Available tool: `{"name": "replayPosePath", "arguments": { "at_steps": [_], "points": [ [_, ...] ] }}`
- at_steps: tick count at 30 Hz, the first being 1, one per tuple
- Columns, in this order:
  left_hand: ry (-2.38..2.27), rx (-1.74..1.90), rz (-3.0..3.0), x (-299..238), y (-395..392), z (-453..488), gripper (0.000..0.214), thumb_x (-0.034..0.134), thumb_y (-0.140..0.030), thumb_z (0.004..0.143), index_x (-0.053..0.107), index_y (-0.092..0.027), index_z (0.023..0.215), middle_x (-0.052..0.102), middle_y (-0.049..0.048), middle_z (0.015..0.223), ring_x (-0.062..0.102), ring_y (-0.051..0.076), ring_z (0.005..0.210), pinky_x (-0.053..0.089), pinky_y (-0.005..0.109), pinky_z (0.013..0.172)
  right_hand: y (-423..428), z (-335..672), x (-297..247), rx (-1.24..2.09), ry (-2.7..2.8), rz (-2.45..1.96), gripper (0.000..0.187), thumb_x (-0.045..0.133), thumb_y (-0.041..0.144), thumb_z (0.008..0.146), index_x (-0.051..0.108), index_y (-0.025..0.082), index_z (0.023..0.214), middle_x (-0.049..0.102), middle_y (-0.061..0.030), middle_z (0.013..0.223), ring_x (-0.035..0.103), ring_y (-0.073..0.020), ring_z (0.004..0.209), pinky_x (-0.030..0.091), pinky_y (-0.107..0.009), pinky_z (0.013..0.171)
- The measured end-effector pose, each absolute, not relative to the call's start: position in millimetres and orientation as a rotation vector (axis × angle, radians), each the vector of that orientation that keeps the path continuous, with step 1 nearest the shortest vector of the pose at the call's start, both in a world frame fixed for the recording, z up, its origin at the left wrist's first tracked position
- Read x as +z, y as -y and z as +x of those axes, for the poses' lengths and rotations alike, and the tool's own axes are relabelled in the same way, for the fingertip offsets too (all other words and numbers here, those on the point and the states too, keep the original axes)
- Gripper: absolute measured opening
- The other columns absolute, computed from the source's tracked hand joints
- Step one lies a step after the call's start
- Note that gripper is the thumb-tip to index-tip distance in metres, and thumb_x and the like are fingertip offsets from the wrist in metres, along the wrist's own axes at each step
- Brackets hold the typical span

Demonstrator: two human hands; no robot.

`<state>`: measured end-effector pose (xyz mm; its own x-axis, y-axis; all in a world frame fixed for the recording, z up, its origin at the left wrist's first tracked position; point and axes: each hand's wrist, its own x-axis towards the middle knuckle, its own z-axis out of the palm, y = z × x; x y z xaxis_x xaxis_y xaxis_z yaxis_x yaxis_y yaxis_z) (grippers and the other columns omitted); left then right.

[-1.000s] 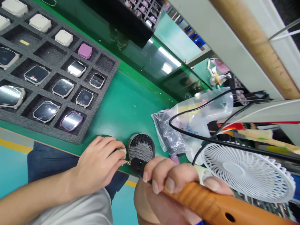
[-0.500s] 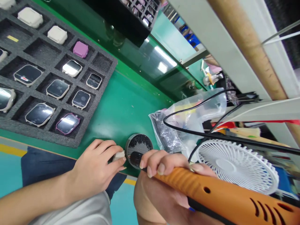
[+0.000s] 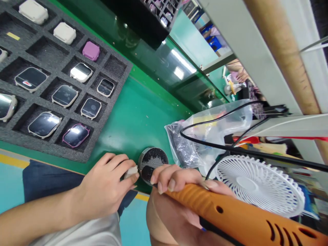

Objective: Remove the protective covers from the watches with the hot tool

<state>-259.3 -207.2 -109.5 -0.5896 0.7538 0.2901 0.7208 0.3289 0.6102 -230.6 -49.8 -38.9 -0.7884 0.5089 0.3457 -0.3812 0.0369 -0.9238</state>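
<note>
My left hand is shut on a small white watch case, pinching it between thumb and fingers. My right hand grips an orange-handled soldering iron, whose black front end lies over a round metal tin with a dark dotted filling. The iron's tip is hidden, and I cannot tell if it touches the case. To the upper left, a grey foam tray holds several watch bodies with dark glass, several white cases and a pink case.
A green work mat lies under the tray and tin. Right of the tin are a clear plastic bag, black cables and a white desk fan. A glass panel runs along the mat's far edge.
The soldering iron has drawn back from the white case and swung over the tin. The view has shifted slightly, and the left hand still holds the case.
</note>
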Motion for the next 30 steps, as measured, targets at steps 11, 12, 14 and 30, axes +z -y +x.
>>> {"name": "replayPosePath", "arguments": {
  "at_steps": [11, 12, 14, 30],
  "points": [
    [-2.541, 1.175, 1.368, -112, 204, -259, 0.023, 0.066, -0.024, 0.097, 0.069, -0.021, 0.12, 0.068, 0.0068, 0.128, 0.058, 0.029, 0.119, 0.043, 0.047, 0.092, 49, -230, -42, 1.791, 1.767, -0.101, 0.059, 0.026, 0.075, 0.1, 0.058, 0.029, 0.12, 0.058, 0.0032, 0.08, 0.056, -0.0143, 0.061, 0.051, -0.036, 0.052],
    [-2.54, 1.173, 1.371, -112, 204, -259, 0.024, 0.066, -0.024, 0.096, 0.069, -0.022, 0.12, 0.068, 0.0068, 0.128, 0.059, 0.029, 0.119, 0.043, 0.047, 0.092, 49, -231, -43, 1.805, 1.771, -0.094, 0.059, 0.026, 0.075, 0.1, 0.058, 0.029, 0.119, 0.058, 0.003, 0.08, 0.056, -0.0146, 0.061, 0.051, -0.036, 0.052],
    [-2.542, 1.161, 1.382, -111, 204, -259, 0.024, 0.067, -0.024, 0.096, 0.069, -0.022, 0.12, 0.069, 0.0069, 0.128, 0.059, 0.03, 0.12, 0.043, 0.047, 0.093, 50, -232, -45, 1.83, 1.766, -0.08, 0.056, 0.032, 0.075, 0.099, 0.059, 0.03, 0.118, 0.059, 0.0028, 0.08, 0.057, -0.015, 0.062, 0.051, -0.036, 0.054],
    [-2.68, 0.903, 1.464, -107, 209, -259, 0.03, 0.067, -0.04, 0.098, 0.068, -0.025, 0.124, 0.064, 0.0131, 0.124, 0.059, 0.033, 0.111, 0.045, 0.049, 0.091, 18, -228, -48, 1.791, 1.534, -0.076, 0.045, 0.05, 0.067, 0.092, 0.062, 0.031, 0.116, 0.059, 0.0057, 0.074, 0.052, -0.013, 0.051, 0.048, -0.031, 0.048]
  ]
}}
